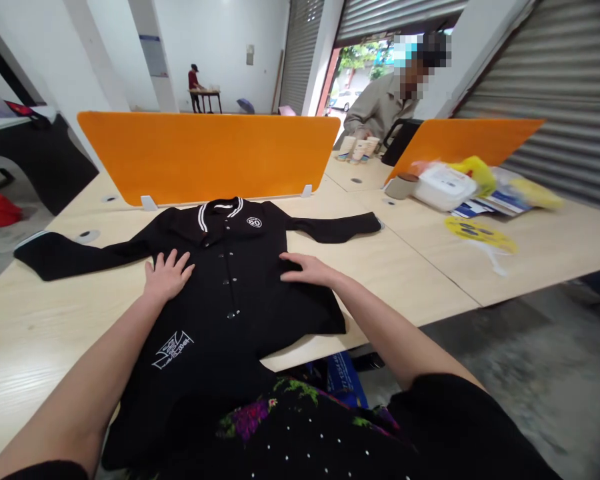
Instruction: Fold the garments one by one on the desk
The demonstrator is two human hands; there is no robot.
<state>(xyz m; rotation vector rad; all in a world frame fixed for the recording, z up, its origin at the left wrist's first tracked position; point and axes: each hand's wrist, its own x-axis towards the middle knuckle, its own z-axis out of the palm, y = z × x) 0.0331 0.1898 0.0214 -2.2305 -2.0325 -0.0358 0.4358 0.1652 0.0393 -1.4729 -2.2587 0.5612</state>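
Observation:
A black jacket [215, 287] with snap buttons and a white-striped collar lies front up on the wooden table [45, 333]. Both its sleeves are stretched out to the sides. White lettering marks the lower left of its front, and a round "50" badge sits on the chest at right. My left hand [169, 275] rests flat on the jacket's left side, fingers spread. At the opposite side edge, my right hand [307, 270] touches the cloth with thumb and fingers apart. The jacket's lower hem hangs toward my body at the table's near edge.
An orange divider [210, 160] stands behind the jacket. At right lie a yellow fan [480, 235], a white plastic container [443, 187] and bags. Paper cups [359, 151] and a black pitcher [400, 141] stand near a person [380, 107] across the table. Another person is far back.

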